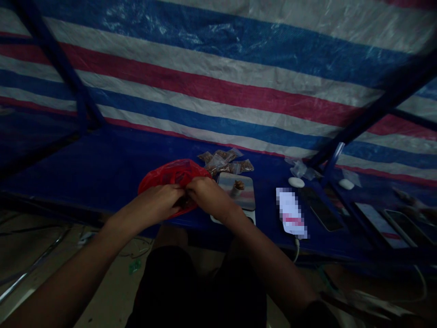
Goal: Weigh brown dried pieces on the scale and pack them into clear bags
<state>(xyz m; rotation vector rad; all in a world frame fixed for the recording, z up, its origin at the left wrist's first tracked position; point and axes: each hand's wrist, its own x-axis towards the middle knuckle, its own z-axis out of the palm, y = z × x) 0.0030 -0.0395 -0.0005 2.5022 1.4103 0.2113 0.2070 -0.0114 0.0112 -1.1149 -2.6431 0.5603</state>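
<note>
From where I sit, I see two hands close together at the near edge of a blue table (102, 173). The left hand (155, 202) and the right hand (208, 196) meet in the middle, and their fingers (179, 193) look pinched on a red plastic bag (174, 175). The light is dim, so I cannot see just how they hold it.

The bag sits near the edge of the table, just left of a small steel scale (244, 198). A brown lump (239, 185) rests on the scale. The right hand is right beside the scale, so one quick bump could shake it and knock the lump off.

Small clear bags (221, 161) of brown bits lie just past the red bag. If the red bag swings that way, it could push them around. The red bag looks thin, so a hard tug could rip it, and whatever is in it could fall out. If it slips over the near edge, it could drop to the floor.

Off to the right lie a white packet (290, 212) and a phone (321, 209), well apart from the hands.
</note>
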